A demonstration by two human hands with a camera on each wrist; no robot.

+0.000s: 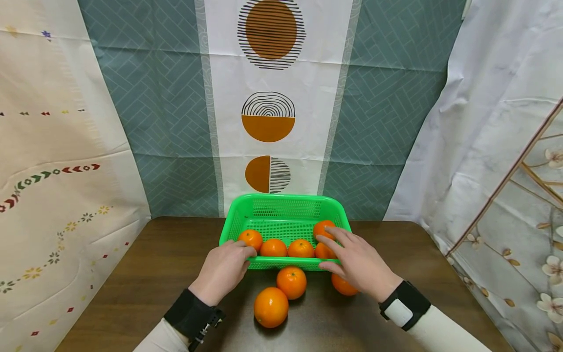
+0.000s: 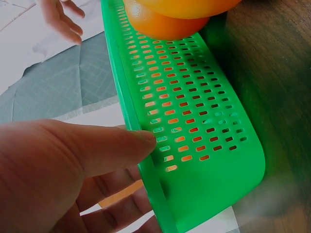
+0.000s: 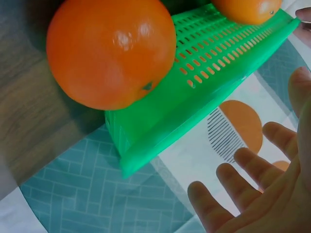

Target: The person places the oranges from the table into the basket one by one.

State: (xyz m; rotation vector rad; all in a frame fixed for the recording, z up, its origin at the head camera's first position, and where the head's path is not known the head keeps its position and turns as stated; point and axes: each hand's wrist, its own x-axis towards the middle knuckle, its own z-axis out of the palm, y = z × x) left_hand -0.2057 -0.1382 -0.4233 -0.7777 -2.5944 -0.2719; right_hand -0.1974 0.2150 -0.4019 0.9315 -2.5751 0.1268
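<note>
A green plastic basket (image 1: 286, 197) with perforated walls stands on the table, several oranges (image 1: 301, 248) lined along its front side. My left hand (image 1: 225, 268) grips the basket's front left rim; in the left wrist view the thumb (image 2: 126, 148) lies outside the rim and the fingers pass behind it. Over the basket's front right corner is my right hand (image 1: 360, 264), fingers spread and relaxed, near an orange (image 1: 324, 228) inside. In the right wrist view its fingers (image 3: 238, 187) hold nothing and stay apart from the rim.
Outside the basket's front wall lie two oranges close together, a nearer one (image 1: 270, 308) and a farther one (image 1: 291, 282). Another orange (image 1: 344, 285) sits partly under my right hand. Behind the dark wooden table (image 1: 123, 278) hangs a patterned cloth (image 1: 167, 112).
</note>
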